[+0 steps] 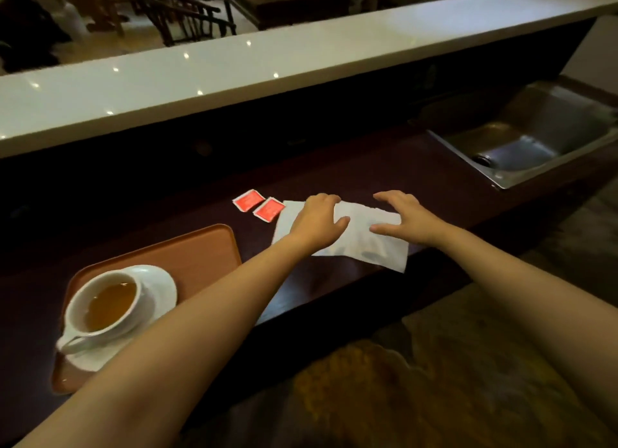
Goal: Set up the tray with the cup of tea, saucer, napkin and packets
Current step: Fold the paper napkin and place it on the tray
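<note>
Nearest the camera, the cup of tea (107, 305) sits on its saucer (157, 287) at the tray's (200, 250) near-left part, leaving bare tray behind it. Both hands press flat, fingers spread, on the napkin (364, 243): left hand (317, 221), right hand (403, 218). Its long axis runs left-right, near corner overhanging the dark surface's (368, 176) front edge. Two red packets (259, 205) lie just left, off the tray.

Dim, soft-focus wide-angle view; ceiling lights glint on the white counter (234, 69).
</note>
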`<state>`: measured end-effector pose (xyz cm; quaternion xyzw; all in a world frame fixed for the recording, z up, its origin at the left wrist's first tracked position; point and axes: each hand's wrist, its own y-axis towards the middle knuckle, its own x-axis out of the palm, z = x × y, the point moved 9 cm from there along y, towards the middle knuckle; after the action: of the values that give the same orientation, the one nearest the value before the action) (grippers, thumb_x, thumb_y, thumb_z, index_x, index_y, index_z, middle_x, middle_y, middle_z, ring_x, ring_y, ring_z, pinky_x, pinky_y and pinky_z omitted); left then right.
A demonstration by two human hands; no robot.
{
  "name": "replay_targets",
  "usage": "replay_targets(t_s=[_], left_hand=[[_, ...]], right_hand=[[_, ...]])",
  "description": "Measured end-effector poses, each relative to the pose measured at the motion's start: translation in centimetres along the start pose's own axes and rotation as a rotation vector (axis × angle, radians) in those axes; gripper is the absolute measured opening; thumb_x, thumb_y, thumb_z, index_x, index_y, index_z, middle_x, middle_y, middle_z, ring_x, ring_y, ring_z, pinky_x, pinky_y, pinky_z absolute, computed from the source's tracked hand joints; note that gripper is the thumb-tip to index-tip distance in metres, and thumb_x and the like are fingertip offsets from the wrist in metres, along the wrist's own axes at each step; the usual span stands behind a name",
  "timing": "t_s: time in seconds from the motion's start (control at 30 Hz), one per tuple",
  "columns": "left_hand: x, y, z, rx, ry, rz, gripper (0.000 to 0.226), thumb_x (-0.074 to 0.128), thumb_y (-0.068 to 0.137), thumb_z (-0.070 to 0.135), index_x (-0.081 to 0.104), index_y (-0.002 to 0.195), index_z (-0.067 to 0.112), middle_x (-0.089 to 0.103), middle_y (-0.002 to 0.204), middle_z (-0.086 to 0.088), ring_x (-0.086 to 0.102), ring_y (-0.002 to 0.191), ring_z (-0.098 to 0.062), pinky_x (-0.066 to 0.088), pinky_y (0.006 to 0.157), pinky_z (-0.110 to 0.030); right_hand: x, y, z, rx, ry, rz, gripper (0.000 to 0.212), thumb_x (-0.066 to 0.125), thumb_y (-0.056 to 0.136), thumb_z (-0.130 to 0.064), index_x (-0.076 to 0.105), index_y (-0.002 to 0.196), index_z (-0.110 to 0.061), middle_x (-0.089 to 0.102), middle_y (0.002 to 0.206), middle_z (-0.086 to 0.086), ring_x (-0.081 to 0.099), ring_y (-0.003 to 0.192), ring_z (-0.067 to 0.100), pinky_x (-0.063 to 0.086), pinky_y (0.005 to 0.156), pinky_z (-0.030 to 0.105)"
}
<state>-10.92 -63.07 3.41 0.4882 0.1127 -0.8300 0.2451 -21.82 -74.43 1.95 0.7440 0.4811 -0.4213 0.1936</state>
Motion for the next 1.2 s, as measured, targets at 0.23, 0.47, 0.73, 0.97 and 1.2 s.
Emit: replay_targets(t_s=[0.23, 0.47, 0.73, 0.97, 1.2], left_hand=[[9.0, -0.8, 1.5, 0.054, 0.007, -0.137, 0.059, 0.055, 0.084, 0.041, 0.039, 0.133, 0.013, 0.041, 0.143, -0.008, 0.033, 0.132, -0.024, 0.032, 0.105, -0.037], [11.8, -1.4, 2.1, 0.196, 0.135, -0.065, 0.067, 0.055, 0.080, 0.051, 0.040, 0.132, 0.010, 0.047, 0.135, -0.010, 0.041, 0.123, -0.024, 0.037, 0.101, -0.036], [11.3, -1.9, 2.7, 0.284, 0.184, -0.029, 0.065, 0.057, 0.078, 0.050, 0.043, 0.128, 0.012, 0.052, 0.127, -0.010, 0.046, 0.115, -0.026, 0.041, 0.094, -0.039], [9.8, -2.6, 2.6, 0.222, -0.048, 0.065, 0.029, 0.051, 0.087, 0.030, 0.060, 0.108, 0.012, 0.066, 0.105, -0.008, 0.057, 0.099, -0.024, 0.044, 0.083, -0.036], [8.0, -2.9, -3.7, -0.367, -0.690, 0.185, 0.021, 0.054, 0.087, 0.025, 0.068, 0.087, 0.009, 0.071, 0.082, -0.011, 0.065, 0.079, -0.028, 0.052, 0.074, -0.037]], right_hand=[[4.9, -1.8, 5.0, -0.060, -0.241, -0.195, 0.092, 0.077, 0.064, -0.043, 0.027, 0.139, -0.023, 0.029, 0.147, 0.001, 0.022, 0.136, 0.022, 0.024, 0.110, 0.039], [6.3, -2.4, 6.7, -0.178, -0.363, -0.041, 0.067, 0.064, 0.077, -0.010, 0.034, 0.136, -0.023, 0.035, 0.144, 0.000, 0.028, 0.132, 0.019, 0.032, 0.109, 0.042], [4.3, -3.2, 5.5, -0.332, -0.318, 0.105, 0.031, 0.058, 0.079, -0.011, 0.063, 0.109, -0.020, 0.064, 0.120, 0.000, 0.054, 0.114, 0.024, 0.037, 0.100, 0.041], [2.8, -2.2, 0.0, -0.418, -0.164, 0.191, 0.015, 0.057, 0.083, -0.015, 0.067, 0.094, -0.013, 0.070, 0.095, 0.004, 0.061, 0.091, 0.025, 0.044, 0.086, 0.040], [1.7, 2.2, 2.8, -0.152, 0.058, -0.014, 0.018, 0.069, 0.077, -0.015, 0.067, 0.094, -0.012, 0.071, 0.095, 0.010, 0.065, 0.091, 0.023, 0.048, 0.082, 0.037]])
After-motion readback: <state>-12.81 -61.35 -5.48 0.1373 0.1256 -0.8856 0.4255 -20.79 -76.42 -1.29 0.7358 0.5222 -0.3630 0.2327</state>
